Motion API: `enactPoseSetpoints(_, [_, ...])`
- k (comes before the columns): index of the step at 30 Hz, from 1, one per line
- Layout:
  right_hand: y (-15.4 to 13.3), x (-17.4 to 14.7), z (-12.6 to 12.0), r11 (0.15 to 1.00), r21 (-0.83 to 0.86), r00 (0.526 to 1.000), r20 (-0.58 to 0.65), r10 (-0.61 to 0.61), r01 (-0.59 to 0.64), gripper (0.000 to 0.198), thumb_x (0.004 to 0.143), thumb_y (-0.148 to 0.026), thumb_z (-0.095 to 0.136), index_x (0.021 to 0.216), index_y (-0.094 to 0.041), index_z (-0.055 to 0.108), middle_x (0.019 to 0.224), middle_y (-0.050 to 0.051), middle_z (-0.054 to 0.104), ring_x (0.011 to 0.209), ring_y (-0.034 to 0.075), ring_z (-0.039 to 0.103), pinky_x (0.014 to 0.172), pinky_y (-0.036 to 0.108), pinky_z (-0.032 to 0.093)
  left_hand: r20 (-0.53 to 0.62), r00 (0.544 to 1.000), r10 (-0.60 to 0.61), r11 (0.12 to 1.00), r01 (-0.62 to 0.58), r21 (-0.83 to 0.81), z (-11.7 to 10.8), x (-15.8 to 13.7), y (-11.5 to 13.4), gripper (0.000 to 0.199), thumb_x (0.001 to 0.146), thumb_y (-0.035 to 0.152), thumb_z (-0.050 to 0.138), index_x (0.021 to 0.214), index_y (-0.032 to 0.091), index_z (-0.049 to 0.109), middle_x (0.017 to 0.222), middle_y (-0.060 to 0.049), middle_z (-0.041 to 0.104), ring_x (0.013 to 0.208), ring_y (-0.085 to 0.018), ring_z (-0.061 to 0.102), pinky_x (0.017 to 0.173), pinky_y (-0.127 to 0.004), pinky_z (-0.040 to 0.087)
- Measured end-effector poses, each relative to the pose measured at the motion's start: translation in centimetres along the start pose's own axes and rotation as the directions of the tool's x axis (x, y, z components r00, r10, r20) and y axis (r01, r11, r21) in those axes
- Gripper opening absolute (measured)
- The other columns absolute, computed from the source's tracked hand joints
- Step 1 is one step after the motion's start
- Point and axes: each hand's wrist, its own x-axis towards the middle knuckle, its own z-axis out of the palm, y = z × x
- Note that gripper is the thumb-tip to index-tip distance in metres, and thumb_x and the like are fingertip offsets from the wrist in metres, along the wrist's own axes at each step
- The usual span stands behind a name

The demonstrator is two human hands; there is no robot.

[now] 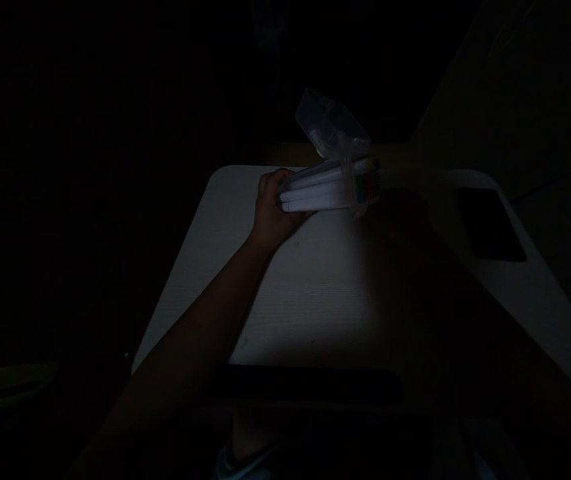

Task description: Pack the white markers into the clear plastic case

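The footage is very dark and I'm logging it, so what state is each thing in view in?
Left hand: closed around one end of the bundle.
Bundle of white markers: held lying sideways, low over the table; contact cannot be told.
Clear plastic case: at the bundle's far end, flap standing open.
White table: lit only in the middle.
Dark flat item: lying flat, too dark to identify.
Right hand: not in view.

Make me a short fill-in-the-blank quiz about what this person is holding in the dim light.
1. The left hand grips a bundle of white ____.
2. A clear plastic ____ sticks up above the bundle's far end.
3. The bundle is held over a white ____.
4. A flat dark rectangle lies to the ____ of the bundle.

Missing words: markers; bag; table; right
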Motion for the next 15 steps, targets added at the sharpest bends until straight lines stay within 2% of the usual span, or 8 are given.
enactPoseSetpoints(4, [0.7, 0.2, -0.1, 0.997, 0.062, 0.998, 0.018, -0.053, 0.052, 0.047, 0.099, -0.036, 0.033, 0.117, -0.005, 0.064, 0.118, 0.024, 0.062, 0.111, 0.029, 0.059, 0.089, 0.039, 0.046, 0.018, 1.0, -0.024, 1.0, 0.025, -0.011, 0.0, 0.0, -0.1, 0.09, 0.052, 0.07, 0.081, 0.123, 0.026, 0.048, 0.118, -0.007, 0.052, 0.111, -0.025, 0.059, 0.094, -0.04, 0.052])
enactPoseSetpoints(8, [1.2, 0.4, 0.2, 0.99, 0.086, 0.994, -0.01, -0.109, 0.109, 0.046, 0.1, -0.032, 0.031, 0.121, -0.009, 0.065, 0.121, 0.018, 0.062, 0.114, 0.025, 0.059, 0.097, 0.036, 0.046, 0.01, 1.0, -0.028, 0.999, 0.028, -0.015, -0.1, 0.1, -0.1, 0.091, 0.051, 0.071, 0.081, 0.123, 0.025, 0.048, 0.117, -0.007, 0.053, 0.111, -0.025, 0.059, 0.094, -0.04, 0.053])
enactPoseSetpoints(12, [1.6, 0.7, 0.4, 0.988, 0.045, 0.989, -0.027, -0.144, 0.145, 0.044, 0.098, -0.031, 0.033, 0.118, -0.009, 0.066, 0.116, 0.018, 0.064, 0.111, 0.029, 0.061, 0.099, 0.043, 0.046, 0.02, 0.999, -0.028, 1.0, 0.029, -0.005, -0.1, 0.1, 0.1, 0.091, 0.05, 0.07, 0.081, 0.123, 0.025, 0.049, 0.116, -0.007, 0.054, 0.109, -0.025, 0.06, 0.092, -0.04, 0.054])
enactPoseSetpoints(15, [2.3, 1.0, 0.0, 0.983, 0.026, 0.981, -0.064, -0.181, 0.183, 0.049, 0.1, -0.034, 0.029, 0.124, -0.008, 0.063, 0.12, 0.021, 0.062, 0.112, 0.033, 0.06, 0.097, 0.048, 0.046, 0.01, 1.0, -0.029, 0.999, 0.029, -0.014, 0.1, 0.0, 0.0, 0.091, 0.051, 0.071, 0.081, 0.123, 0.026, 0.048, 0.116, -0.007, 0.053, 0.11, -0.026, 0.059, 0.094, -0.041, 0.053])
